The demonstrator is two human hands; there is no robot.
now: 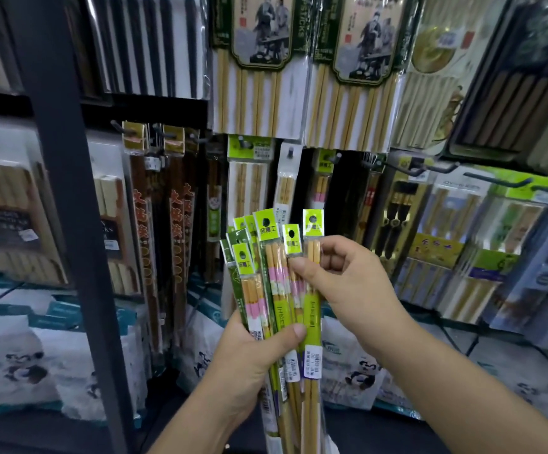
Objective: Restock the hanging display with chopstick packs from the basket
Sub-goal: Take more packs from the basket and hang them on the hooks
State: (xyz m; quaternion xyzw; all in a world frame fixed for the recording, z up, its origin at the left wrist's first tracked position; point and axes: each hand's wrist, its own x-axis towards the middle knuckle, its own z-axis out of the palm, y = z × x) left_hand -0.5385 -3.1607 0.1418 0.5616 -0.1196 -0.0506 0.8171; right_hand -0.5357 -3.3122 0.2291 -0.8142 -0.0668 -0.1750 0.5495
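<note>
My left hand (249, 358) grips a fanned bundle of several chopstick packs (266, 276) with bright green header cards, held upright in front of the display. My right hand (348, 276) pinches the rightmost pack (312, 244) near its top, thumb in front and fingers curled behind it. Straight behind, matching green-header packs hang on a peg (326, 165) of the hanging display, with a white-header pack (289, 172) on the peg to its left. No basket is in view.
Larger bamboo chopstick packs (256, 77) hang in the row above. Dark red packs (141, 208) hang to the left, boxed sets (462, 240) to the right. A dark metal upright (69, 191) stands at the left. Panda-print bags (20, 355) line the bottom shelf.
</note>
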